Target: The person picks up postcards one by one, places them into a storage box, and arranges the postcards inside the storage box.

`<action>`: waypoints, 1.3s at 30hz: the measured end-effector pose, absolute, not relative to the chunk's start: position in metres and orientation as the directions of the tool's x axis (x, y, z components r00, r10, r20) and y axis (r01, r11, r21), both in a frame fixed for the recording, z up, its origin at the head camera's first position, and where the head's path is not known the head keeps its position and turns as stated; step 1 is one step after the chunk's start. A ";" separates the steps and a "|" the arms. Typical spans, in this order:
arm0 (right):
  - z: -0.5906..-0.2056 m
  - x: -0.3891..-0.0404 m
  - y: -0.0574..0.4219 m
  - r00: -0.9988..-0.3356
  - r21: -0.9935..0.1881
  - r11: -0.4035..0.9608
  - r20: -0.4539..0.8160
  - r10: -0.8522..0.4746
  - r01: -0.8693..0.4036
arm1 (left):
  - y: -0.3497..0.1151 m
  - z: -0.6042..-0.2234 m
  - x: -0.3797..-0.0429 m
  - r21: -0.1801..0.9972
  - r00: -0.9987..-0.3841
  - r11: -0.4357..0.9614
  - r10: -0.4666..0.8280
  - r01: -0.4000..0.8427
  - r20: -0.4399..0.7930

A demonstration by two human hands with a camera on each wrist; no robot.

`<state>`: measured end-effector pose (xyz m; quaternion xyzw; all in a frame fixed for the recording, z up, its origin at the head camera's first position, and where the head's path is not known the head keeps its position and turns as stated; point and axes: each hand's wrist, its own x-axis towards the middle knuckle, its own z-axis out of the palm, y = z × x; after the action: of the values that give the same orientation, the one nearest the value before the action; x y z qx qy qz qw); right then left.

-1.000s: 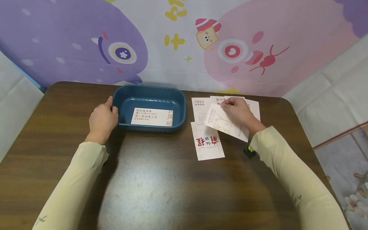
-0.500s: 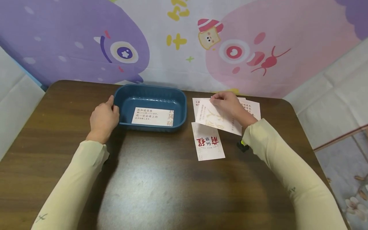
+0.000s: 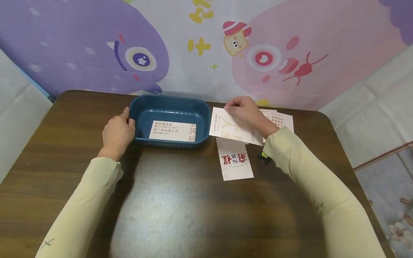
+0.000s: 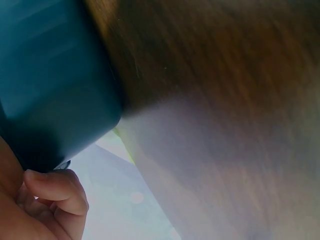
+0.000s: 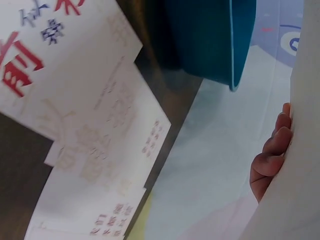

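Observation:
In the head view my left hand (image 3: 117,134) grips the left end of a dark blue rectangular bin (image 3: 171,144), its index finger along the rim. The left wrist view shows curled fingers (image 4: 57,192) by the bin's corner. Inside the bin lies one printed white card (image 3: 172,131). My right hand (image 3: 246,111) pinches another white card (image 3: 237,126) with gold characters by its upper edge. That card hangs tilted right beside the bin's right end. Seen from the right wrist, several fingers (image 5: 270,157) show behind the pale held card (image 5: 292,200).
A card with red characters (image 3: 235,163) lies on the brown table (image 3: 180,200) below the held one. More overlapping white cards (image 3: 284,121) lie at the back right, partly covered by my right hand. A cartoon-printed cloth (image 3: 193,71) hangs behind the table.
My right hand has carried the card leftward from over the other cards to beside the bin. The left hand has stayed at the bin's left end.

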<state>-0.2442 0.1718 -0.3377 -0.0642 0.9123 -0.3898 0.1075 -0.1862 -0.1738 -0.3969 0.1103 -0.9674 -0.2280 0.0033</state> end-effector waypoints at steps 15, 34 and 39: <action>-0.333 -0.251 0.148 -0.953 -0.718 0.690 -0.142 -0.269 -0.088 | -0.174 -0.397 -0.186 0.435 -0.975 0.874 -0.219 -0.216 -0.043; -0.328 -0.257 0.121 -0.944 -0.689 0.716 -0.148 -0.293 -0.114 | -0.175 -0.399 -0.187 0.447 -0.976 0.870 -0.214 -0.209 -0.039; -0.327 -0.258 0.115 -0.943 -0.682 0.724 -0.166 -0.287 -0.100 | -0.175 -0.399 -0.187 0.448 -0.975 0.868 -0.218 -0.213 -0.040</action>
<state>-0.2578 0.1151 -0.3266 -0.1053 0.9191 -0.3561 0.1313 -0.1874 -0.1751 -0.3987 0.1116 -0.9665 -0.2309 0.0061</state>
